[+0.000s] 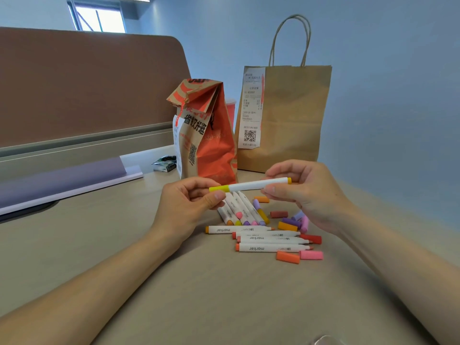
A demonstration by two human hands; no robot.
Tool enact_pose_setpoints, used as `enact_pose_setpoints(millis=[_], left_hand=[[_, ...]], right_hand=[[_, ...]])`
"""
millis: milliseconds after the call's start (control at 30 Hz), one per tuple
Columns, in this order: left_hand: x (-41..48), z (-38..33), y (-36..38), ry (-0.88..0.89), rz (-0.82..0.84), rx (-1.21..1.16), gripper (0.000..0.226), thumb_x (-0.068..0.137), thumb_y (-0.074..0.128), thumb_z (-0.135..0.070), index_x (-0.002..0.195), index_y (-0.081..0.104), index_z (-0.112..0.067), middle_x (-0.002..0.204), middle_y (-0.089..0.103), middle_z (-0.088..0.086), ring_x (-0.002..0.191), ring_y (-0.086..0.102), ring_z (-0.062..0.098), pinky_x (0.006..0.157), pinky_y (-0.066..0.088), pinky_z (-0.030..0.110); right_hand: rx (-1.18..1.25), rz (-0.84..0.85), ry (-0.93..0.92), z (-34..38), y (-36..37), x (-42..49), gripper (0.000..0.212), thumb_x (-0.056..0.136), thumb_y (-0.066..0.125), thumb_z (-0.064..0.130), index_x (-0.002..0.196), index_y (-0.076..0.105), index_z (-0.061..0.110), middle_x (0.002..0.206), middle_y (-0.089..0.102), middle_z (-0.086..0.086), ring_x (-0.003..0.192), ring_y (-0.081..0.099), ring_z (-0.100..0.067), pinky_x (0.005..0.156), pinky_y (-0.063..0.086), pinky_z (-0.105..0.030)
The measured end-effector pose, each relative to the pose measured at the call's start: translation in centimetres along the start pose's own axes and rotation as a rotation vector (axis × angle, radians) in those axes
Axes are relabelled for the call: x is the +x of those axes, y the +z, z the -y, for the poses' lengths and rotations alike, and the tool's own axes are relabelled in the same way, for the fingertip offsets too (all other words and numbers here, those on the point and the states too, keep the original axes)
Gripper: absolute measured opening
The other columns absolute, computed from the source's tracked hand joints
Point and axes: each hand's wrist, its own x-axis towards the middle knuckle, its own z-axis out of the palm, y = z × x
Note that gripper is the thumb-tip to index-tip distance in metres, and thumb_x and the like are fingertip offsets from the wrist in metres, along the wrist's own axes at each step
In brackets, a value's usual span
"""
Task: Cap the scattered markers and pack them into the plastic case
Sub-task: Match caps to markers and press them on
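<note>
HANDS: left hand [189, 202] pinches the yellow cap [220, 188], right hand [306, 192] pinches the yellow marker [251, 185] by its barrel, above the desk [199, 282] | BELOW: uncapped markers [268, 241], loose caps [287, 257] | RISK: a half-seated cap (no click) could pop off in packing; bare tips may smear the desk

Orange bag [214, 145] upright on desk [211, 295], top folded shut, black characters and QR code on side, white slip [176, 143] stuck on its left face. Just right of it: taller brown bag [296, 120], handles up, long receipt [252, 108] with QR code on front. Red cup [230, 108] peeking out behind orange bag, between the two. Left of orange bag, near its foot: small dark packet [165, 163]. Further left: purple sheet [62, 180], lying flat. Behind, left: brown partition [87, 83], window [99, 19] above. Behind, right: blue wall [385, 83].
</note>
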Motion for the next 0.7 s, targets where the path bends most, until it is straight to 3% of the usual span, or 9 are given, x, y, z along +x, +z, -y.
enact_pose_setpoints(millis=[167,267,367,467,567,700], left_hand=[[-0.1,-0.1,-0.1,0.018,0.005,0.032,0.027,0.067,0.076,-0.016,0.091,0.071,-0.006,0.078,0.076,0.010,0.067,0.073,0.019,0.064,0.057,0.022],[0.0,0.1,-0.2,0.053,0.031,0.095,0.021,0.069,0.076,-0.018,0.088,0.072,-0.011,0.076,0.076,0.003,0.067,0.071,0.014,0.067,0.057,0.021],[0.0,0.4,-0.1,0.103,0.093,0.215,0.012,0.074,0.078,-0.014,0.084,0.074,-0.018,0.077,0.074,-0.007,0.069,0.066,0.005,0.068,0.054,0.018],[0.3,1.0,-0.5,0.151,0.093,0.390,0.013,0.079,0.079,-0.018,0.084,0.074,-0.029,0.079,0.074,-0.011,0.070,0.065,0.008,0.066,0.055,0.025],[0.5,1.3,-0.7,0.205,0.121,0.531,0.012,0.079,0.079,-0.026,0.083,0.073,-0.036,0.079,0.072,-0.015,0.072,0.063,0.008,0.066,0.051,0.029],[0.3,1.5,0.0,0.214,0.309,0.690,0.010,0.077,0.080,-0.036,0.086,0.078,-0.030,0.088,0.067,-0.016,0.087,0.062,0.007,0.080,0.051,0.033]], right_hand=[[-0.053,-0.012,0.020,-0.1,0.0,0.1,0.014,0.080,0.076,0.003,0.090,0.075,0.012,0.080,0.076,-0.008,0.075,0.075,-0.027,0.071,0.062,-0.031],[-0.194,0.068,0.009,0.0,-0.4,0.2,0.011,0.084,0.073,0.007,0.093,0.076,0.014,0.077,0.075,-0.007,0.070,0.074,-0.027,0.065,0.062,-0.032],[-0.379,0.149,-0.027,0.1,-0.8,0.4,0.009,0.088,0.070,0.014,0.090,0.077,0.019,0.072,0.074,0.002,0.063,0.071,-0.024,0.060,0.060,-0.027],[-0.502,0.131,-0.061,0.3,-2.0,0.8,0.011,0.089,0.069,0.012,0.085,0.076,0.019,0.066,0.071,0.003,0.057,0.067,-0.016,0.058,0.057,-0.024],[-0.452,0.040,-0.050,0.2,-4.1,1.3,0.011,0.089,0.067,0.006,0.083,0.075,0.012,0.064,0.067,-0.004,0.055,0.062,-0.017,0.059,0.055,-0.027],[-0.420,0.017,0.029,-0.8,-5.2,1.8,0.013,0.094,0.061,0.007,0.088,0.071,0.014,0.060,0.062,-0.003,0.055,0.060,-0.016,0.058,0.053,-0.030]])
